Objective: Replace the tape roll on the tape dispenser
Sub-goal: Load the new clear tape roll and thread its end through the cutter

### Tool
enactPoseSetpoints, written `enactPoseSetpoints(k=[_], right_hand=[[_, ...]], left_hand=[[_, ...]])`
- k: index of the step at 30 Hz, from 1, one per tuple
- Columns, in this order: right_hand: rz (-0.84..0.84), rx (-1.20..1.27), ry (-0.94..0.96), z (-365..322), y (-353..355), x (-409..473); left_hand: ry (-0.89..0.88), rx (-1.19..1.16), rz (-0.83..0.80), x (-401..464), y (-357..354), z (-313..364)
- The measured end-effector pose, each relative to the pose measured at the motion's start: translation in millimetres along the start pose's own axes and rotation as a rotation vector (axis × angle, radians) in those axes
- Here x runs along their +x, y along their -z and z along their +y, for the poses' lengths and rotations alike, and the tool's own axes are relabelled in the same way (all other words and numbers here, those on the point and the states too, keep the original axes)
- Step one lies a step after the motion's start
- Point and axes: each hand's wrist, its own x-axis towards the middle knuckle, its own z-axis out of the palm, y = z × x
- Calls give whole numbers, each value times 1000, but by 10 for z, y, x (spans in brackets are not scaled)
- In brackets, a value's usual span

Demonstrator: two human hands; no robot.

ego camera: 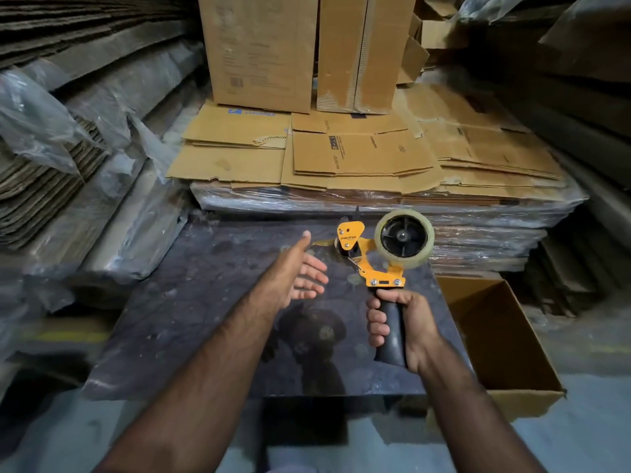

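My right hand (pixel 403 322) grips the black handle of a yellow tape dispenser (pixel 370 257), held upright above the dark table (pixel 191 319). A clear tape roll (pixel 404 238) sits on the dispenser's black hub at the upper right. The cutter head points left. My left hand (pixel 300 274) hovers open to the left of the dispenser, fingers spread toward it and holding nothing; a small gap separates the two.
An open cardboard box (pixel 495 339) stands on the floor at the table's right edge. Behind the table is a wrapped pallet of flattened cartons (pixel 358 158) with upright boxes (pixel 300 49) on top. Plastic-covered cardboard stacks (pixel 68 148) crowd the left side.
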Motion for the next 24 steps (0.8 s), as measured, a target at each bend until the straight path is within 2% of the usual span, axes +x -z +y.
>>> enactPoseSetpoints(k=[6, 15, 20, 24], right_hand=[[-142, 59, -66, 99, 99, -79], [-257, 101, -87, 165, 170, -241], [-205, 80, -114, 176, 220, -315], [-109, 18, -94, 188, 284, -387]], left_hand=[[5, -6, 1, -119, -171, 91], [-309, -64, -94, -154, -253, 156], [-203, 113, -16, -130, -362, 294], [-97, 106, -9, -56, -414, 308]])
